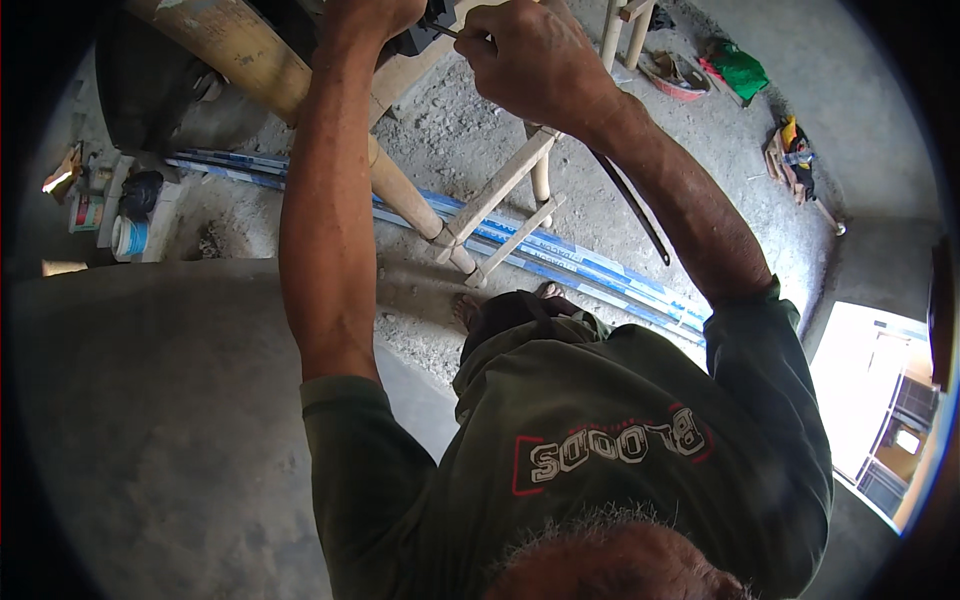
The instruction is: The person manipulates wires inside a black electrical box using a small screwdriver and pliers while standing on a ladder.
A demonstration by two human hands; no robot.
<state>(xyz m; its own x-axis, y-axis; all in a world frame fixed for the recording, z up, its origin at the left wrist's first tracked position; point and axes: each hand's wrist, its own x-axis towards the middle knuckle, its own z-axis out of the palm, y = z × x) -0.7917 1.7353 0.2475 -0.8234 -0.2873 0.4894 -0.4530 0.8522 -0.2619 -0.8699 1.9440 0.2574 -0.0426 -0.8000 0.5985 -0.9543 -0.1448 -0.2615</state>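
Both my arms reach up to the top edge of the view. My right hand [540, 65] is closed, its thumb and fingers pinching a thin dark rod [445, 31]. The rod points left, toward a small black blocky part [412, 40] between my hands. My left hand [375, 14] is beside that black part and is cut off by the top edge, so its fingers are hidden. A long narrow dark strip [635, 212] with a rounded, holed end slants down below my right wrist. I cannot tell what its upper end joins.
Thick bamboo poles [240, 55] and a wooden cross-braced frame [505, 185] stand close below my arms. Blue-and-white bundled lengths [560, 250] lie across the rubble-strewn floor. A pink basin [677, 82], green bag [738, 70] and buckets [132, 238] sit farther off. A bright opening [870, 385] is at right.
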